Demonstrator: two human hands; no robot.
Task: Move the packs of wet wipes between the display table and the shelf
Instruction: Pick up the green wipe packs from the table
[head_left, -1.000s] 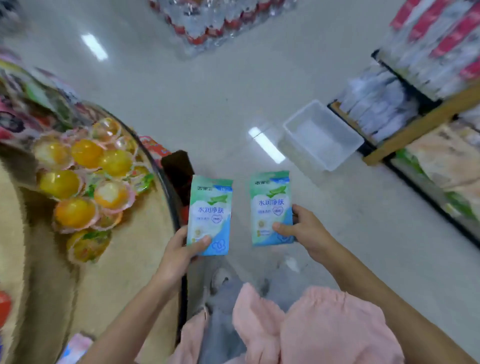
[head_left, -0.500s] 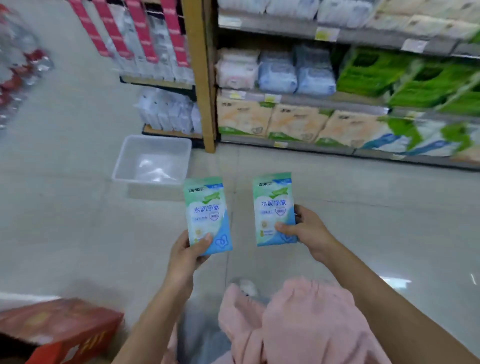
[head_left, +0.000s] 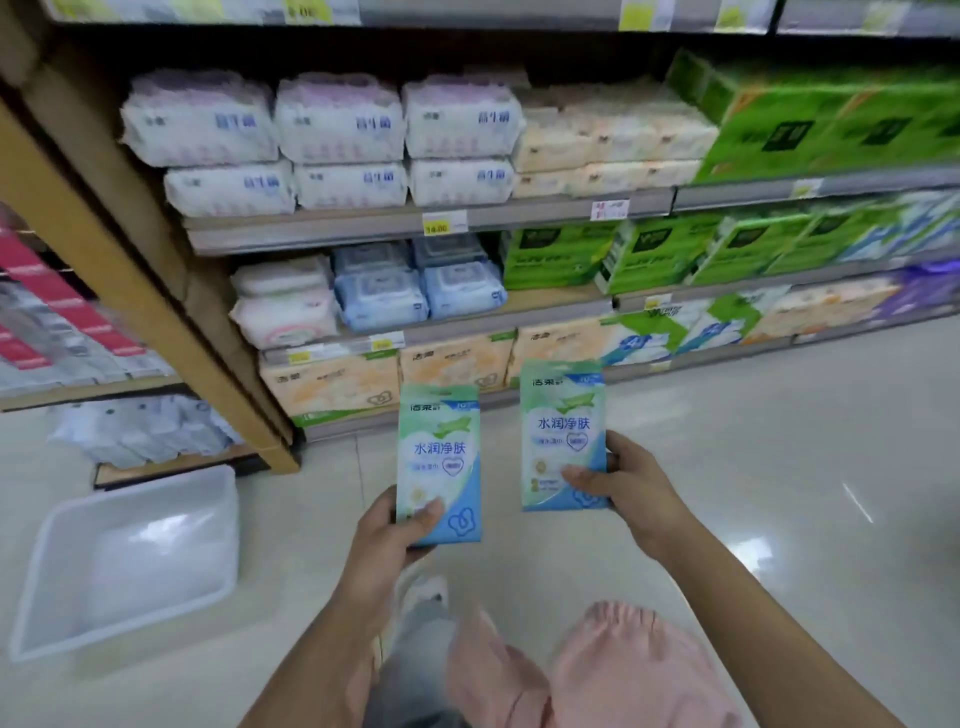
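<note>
Wet wipes are seen in two blue-and-green packs, held upright above the floor (head_left: 753, 467) in front of a shop shelf (head_left: 519, 218), neither yet set on it. At far left a white plastic tub (head_left: 130, 561) is seen on the floor near the shelf's wooden upright (head_left: 130, 291). The left pack (head_left: 439, 462) is gripped at its lower edge by the left hand (head_left: 387, 535), thumb laid across the front. Just to the right and slightly higher, the right pack (head_left: 563, 431) is pinched at its lower right corner by the right hand (head_left: 628, 486), thumb in front, fingers behind. The hands are held apart, and the packs do not touch. Behind them, white bundles (head_left: 337, 119) are stacked on an upper tier, blue lidded packs (head_left: 421, 291) below, and green boxes (head_left: 649, 249) farther right; tissue is perhaps suggested by the blurred wrappers. A pink garment (head_left: 623, 665) is visible at the bottom.
</note>
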